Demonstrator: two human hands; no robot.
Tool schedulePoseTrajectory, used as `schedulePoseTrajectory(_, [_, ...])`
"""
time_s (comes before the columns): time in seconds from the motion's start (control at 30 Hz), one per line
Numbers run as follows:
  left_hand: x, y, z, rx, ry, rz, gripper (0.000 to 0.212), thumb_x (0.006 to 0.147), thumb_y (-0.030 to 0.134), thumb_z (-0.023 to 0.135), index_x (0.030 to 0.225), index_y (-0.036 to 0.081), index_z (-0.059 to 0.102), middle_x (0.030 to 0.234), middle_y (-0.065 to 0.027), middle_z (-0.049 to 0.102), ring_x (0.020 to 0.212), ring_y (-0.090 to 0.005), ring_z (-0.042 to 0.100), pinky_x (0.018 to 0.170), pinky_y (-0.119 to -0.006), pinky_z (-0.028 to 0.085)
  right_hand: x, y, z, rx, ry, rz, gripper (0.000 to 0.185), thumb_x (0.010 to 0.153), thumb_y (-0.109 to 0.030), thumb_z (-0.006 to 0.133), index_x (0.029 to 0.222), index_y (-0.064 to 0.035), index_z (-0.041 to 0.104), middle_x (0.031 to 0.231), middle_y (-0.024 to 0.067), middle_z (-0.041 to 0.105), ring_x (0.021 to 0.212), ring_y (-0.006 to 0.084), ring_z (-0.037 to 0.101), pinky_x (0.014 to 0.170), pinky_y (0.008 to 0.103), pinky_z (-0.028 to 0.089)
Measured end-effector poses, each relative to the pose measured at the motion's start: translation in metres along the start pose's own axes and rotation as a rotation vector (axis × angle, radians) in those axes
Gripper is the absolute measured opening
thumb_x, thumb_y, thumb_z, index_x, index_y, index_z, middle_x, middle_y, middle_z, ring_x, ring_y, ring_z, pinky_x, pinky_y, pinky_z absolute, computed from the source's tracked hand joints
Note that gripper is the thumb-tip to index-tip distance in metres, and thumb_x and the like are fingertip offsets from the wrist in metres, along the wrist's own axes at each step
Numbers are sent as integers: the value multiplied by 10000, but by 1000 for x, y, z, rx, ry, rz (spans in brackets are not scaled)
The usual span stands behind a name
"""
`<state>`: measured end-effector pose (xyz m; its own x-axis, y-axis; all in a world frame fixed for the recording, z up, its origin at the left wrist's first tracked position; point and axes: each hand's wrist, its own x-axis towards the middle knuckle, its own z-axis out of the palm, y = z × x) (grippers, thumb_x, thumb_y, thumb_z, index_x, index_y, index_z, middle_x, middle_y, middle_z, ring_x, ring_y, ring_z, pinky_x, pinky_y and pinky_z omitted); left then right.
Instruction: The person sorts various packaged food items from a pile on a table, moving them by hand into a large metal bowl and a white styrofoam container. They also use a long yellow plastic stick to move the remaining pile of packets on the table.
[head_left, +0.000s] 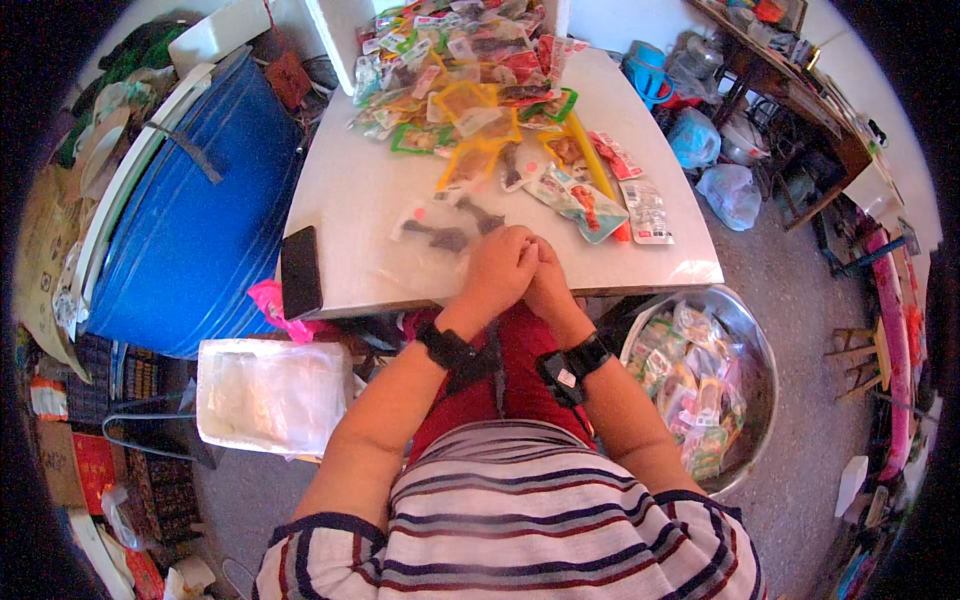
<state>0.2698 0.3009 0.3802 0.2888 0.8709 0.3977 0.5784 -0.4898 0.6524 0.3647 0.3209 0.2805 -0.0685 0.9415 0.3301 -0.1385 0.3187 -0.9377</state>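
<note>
My left hand (504, 259) and my right hand (551, 271) meet at the front edge of the white table (360, 187), fingers curled together. Whether anything is between the fingertips cannot be told. Just beyond my left hand lie clear plastic packets with dark pieces of food (442, 234). To the right of them are a white and teal snack packet (581, 201), a silvery packet (646, 211) and a yellow stick (592, 157). A large heap of sealed snack packets (465, 82) covers the back of the table.
A black phone (301, 271) lies at the table's left corner. Below it stands a white foam box (270, 394). The blue barrel (202, 202) is at the left. A metal basin (759, 405) of packets stands low on the right. Plastic bags (731, 195) lie on the floor.
</note>
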Motion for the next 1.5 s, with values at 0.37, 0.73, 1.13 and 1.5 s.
schedulePoseTrajectory(0.37, [-61, -22, -29, 208, 121, 104, 275, 662, 147, 572, 894, 19, 498, 907, -154, 504, 863, -330, 464, 767, -394, 373, 2, -21, -18, -218, 65, -219, 118, 768, -21, 452, 884, -14, 471, 790, 72, 532, 694, 174, 539, 608, 313, 475])
schedulePoseTrajectory(0.73, [-71, -44, -19, 362, -50, -122, 146, 681, 107, 529, 774, 7, 476, 831, -181, 491, 790, -351, 465, 715, -420, 379, -39, -90, -56, 752, 392, 301, 136, 775, -39, 454, 906, 0, 460, 800, 91, 523, 705, 187, 538, 635, 333, 475])
schedulePoseTrajectory(1.13, [-65, -57, -15, 61, 195, -129, 66, 705, 58, 460, 730, -2, 447, 743, -201, 467, 741, -366, 440, 656, -412, 361, -88, -74, -56, 954, 162, 417, 136, 785, -71, 435, 894, -1, 477, 794, 80, 533, 701, 186, 541, 666, 337, 458])
schedulePoseTrajectory(1.5, [-62, -46, -19, 90, 268, -7, 70, 688, 42, 465, 728, -2, 429, 743, -175, 456, 741, -342, 436, 675, -398, 359, -89, -66, -41, 888, 231, 556, 124, 780, -48, 422, 885, -4, 473, 804, 77, 536, 699, 197, 546, 663, 346, 463])
